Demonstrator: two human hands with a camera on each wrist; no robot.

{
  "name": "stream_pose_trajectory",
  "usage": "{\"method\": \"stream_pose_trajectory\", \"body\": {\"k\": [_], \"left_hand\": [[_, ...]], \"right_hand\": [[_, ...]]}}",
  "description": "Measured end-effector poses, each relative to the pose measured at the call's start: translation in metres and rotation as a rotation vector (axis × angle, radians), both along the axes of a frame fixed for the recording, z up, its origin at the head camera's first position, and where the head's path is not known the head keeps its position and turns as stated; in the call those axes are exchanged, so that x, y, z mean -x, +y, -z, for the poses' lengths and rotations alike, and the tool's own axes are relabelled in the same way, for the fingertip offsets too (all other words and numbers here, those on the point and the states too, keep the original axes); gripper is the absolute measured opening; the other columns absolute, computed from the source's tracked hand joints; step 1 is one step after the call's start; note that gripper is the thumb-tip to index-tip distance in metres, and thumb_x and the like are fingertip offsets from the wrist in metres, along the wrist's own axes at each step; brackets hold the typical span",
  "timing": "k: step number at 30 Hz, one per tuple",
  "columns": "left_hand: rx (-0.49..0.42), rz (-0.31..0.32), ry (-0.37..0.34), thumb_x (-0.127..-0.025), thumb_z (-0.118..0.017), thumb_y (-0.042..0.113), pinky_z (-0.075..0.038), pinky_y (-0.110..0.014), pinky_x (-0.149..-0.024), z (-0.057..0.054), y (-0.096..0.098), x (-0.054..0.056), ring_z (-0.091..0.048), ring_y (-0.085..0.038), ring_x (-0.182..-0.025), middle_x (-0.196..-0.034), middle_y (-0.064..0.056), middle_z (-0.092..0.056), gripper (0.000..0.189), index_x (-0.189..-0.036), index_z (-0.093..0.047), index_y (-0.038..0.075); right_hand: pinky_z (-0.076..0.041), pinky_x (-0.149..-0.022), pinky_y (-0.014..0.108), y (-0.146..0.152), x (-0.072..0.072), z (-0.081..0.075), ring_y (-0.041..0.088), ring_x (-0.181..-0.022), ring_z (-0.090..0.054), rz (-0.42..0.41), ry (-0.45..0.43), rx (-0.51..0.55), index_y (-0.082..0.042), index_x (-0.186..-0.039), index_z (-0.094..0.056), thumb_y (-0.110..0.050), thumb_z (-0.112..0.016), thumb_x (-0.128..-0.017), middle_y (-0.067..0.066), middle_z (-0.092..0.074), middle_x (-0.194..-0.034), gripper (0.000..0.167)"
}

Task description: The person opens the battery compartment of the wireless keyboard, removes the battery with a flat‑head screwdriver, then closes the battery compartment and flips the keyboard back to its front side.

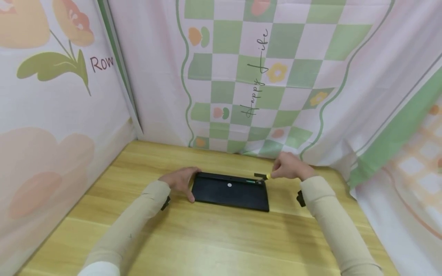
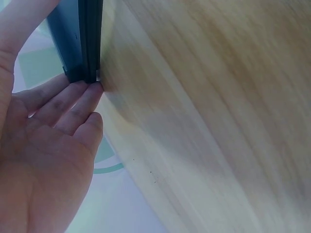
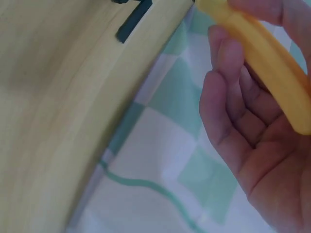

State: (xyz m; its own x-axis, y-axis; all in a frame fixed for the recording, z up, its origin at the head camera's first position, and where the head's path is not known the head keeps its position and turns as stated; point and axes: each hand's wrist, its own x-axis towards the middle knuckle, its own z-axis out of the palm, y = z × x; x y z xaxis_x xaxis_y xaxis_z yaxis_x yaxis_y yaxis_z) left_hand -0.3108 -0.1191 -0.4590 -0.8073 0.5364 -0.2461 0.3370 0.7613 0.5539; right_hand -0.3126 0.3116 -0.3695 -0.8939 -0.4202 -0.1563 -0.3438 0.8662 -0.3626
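A flat black rectangular device (image 1: 221, 195) with a round white sticker (image 1: 229, 185) lies on the table. Near its far right corner is an opening with a green strip (image 1: 250, 181) showing. My left hand (image 1: 180, 183) grips the device's left end, thumb at the near corner and fingers at the far one. In the left wrist view, the fingertips (image 2: 92, 87) touch the end of the device (image 2: 90, 39). My right hand (image 1: 289, 166) pinches a yellow-handled tool (image 3: 267, 63). Its dark working end meets the device beside the opening; I cannot tell its shape.
A small black strip (image 1: 259, 175) lies on the wooden table (image 1: 214, 234) just beyond the device's far right corner. Behind the table's far edge hangs a green-and-white checked curtain (image 1: 248, 88). A printed cloth wall (image 1: 51, 126) borders the left side.
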Motion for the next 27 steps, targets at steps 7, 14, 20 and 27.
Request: {"method": "stream_pose_trajectory", "body": {"k": [7, 14, 20, 27], "left_hand": [[-0.003, 0.014, 0.006, -0.067, -0.103, 0.029, -0.026, -0.052, -0.133, 0.000, 0.000, 0.000, -0.027, -0.036, -0.161, -0.175, -0.014, -0.027, 0.123, -0.165, -0.032, 0.010], [0.005, 0.004, 0.010, -0.067, -0.103, 0.030, -0.028, -0.053, -0.132, 0.001, 0.000, 0.001, -0.029, -0.035, -0.161, -0.174, -0.013, -0.029, 0.123, -0.165, -0.032, 0.012], [0.016, 0.001, 0.008, -0.067, -0.103, 0.031, -0.028, -0.052, -0.133, 0.001, 0.002, 0.001, -0.029, -0.034, -0.161, -0.175, -0.012, -0.028, 0.123, -0.166, -0.032, 0.013], [0.019, 0.019, 0.018, -0.067, -0.103, 0.032, -0.030, -0.049, -0.132, 0.001, 0.001, 0.003, -0.032, -0.033, -0.160, -0.173, -0.012, -0.032, 0.123, -0.165, -0.031, 0.008]], "right_hand": [[-0.064, -0.072, 0.032, 0.022, -0.001, 0.017, 0.023, -0.077, -0.076, 0.132, -0.150, 0.184, -0.001, -0.093, -0.082, -0.018, -0.079, -0.087, 0.016, -0.081, -0.090, 0.018], [-0.065, -0.073, 0.030, 0.043, -0.004, 0.037, 0.027, -0.082, -0.078, 0.187, -0.179, 0.286, 0.006, -0.102, -0.081, -0.021, -0.074, -0.094, 0.015, -0.081, -0.091, 0.029], [-0.066, -0.077, 0.029, 0.056, -0.008, 0.049, 0.025, -0.080, -0.077, 0.183, -0.161, 0.313, 0.005, -0.100, -0.081, -0.023, -0.071, -0.098, 0.019, -0.081, -0.104, 0.031], [-0.067, -0.080, 0.039, 0.061, -0.015, 0.046, 0.026, -0.088, -0.077, 0.192, -0.132, 0.303, 0.004, -0.105, -0.079, -0.026, -0.071, -0.099, 0.017, -0.080, -0.104, 0.031]]}}
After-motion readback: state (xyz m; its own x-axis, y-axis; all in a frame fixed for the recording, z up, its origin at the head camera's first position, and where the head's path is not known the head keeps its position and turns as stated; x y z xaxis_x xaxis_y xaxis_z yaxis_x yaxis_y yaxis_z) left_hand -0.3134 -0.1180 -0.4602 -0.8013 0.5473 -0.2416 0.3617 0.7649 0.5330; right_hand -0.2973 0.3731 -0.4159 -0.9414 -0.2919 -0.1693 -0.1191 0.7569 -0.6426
